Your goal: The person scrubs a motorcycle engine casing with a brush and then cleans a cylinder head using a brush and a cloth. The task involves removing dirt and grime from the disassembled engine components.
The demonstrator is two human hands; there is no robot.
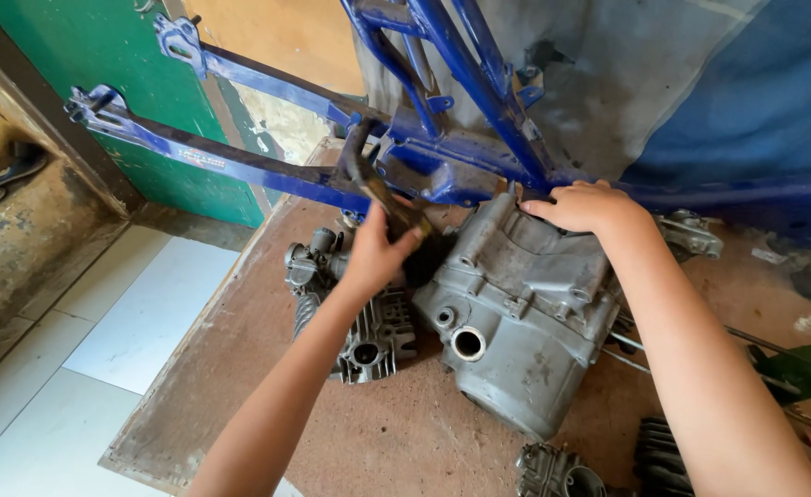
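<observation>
A grey motorcycle engine case lies on a brown wooden board, under a blue motorcycle frame. A finned cylinder head sits against the case's left side. My left hand is closed around a dark, dirty tool handle that angles up toward the frame. My right hand rests with bent fingers on the top rear edge of the engine case, next to the frame tube.
Another finned engine part and a dark cylinder lie at the bottom edge. White floor tiles lie left of the board. A green door stands at the back left. A grey and blue tarp hangs behind.
</observation>
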